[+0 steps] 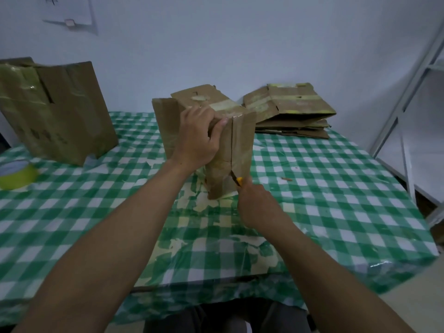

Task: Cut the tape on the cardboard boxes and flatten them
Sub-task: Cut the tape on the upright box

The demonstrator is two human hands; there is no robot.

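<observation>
A small taped cardboard box (240, 140) stands on end in the middle of the table. My left hand (199, 138) grips its upper near edge, thumb over the top. My right hand (254, 203) holds a yellow utility knife (239, 181), whose blade sits in the taped centre seam low on the box's near face. A larger taped box (62, 111) stands at the back left. A stack of flattened boxes (293, 111) lies at the back right.
A green-and-white checked cloth covers the table (336, 188), with torn patches near the box. A roll of yellow-green tape (16, 175) lies at the left edge. A white metal rack (413, 104) stands to the right, a wall behind.
</observation>
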